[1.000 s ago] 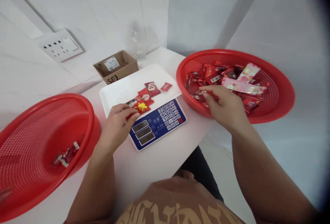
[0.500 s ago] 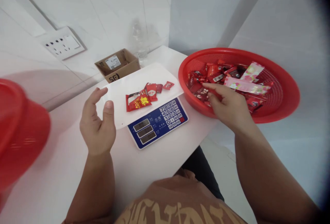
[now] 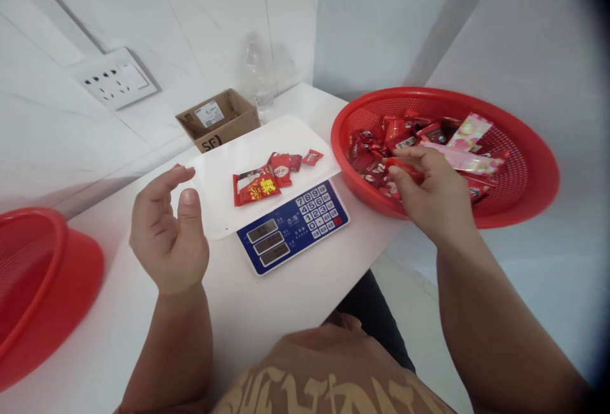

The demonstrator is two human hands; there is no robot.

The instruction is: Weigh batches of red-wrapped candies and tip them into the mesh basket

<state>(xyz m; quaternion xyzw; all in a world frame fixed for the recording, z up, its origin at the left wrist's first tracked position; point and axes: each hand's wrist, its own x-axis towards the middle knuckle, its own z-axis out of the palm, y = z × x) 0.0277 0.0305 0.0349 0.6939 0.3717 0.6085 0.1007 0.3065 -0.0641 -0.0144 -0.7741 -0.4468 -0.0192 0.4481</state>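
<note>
My right hand point(image 3: 426, 195) is over the near side of a red perforated basket point(image 3: 534, 176), pinching a red-wrapped candy point(image 3: 405, 168) between thumb and fingers. Beneath it lie several wrapped sweets, mostly red, and a pink floral packet point(image 3: 469, 133). My left hand point(image 3: 169, 230) hangs beside the left edge of the scale's white pan point(image 3: 223, 217), fingers curved, thumb apart, nothing held. On that pan rest several red packets point(image 3: 260, 186) and one small red packet point(image 3: 312, 157) set off to the right. The scale's blue panel point(image 3: 295, 227) shows displays and a keypad.
Another red basket point(image 3: 79, 280) stands at the left on the white table point(image 3: 248, 312). An open cardboard box point(image 3: 216, 122) and a clear plastic bottle point(image 3: 257, 74) are at the back by the wall. A socket panel point(image 3: 114, 79) is mounted on the wall.
My right hand has lifted slightly and moved right, with a red-wrapped candy now showing in its fingers. My left hand has shifted a little left. The left basket appears lower and farther into view.
</note>
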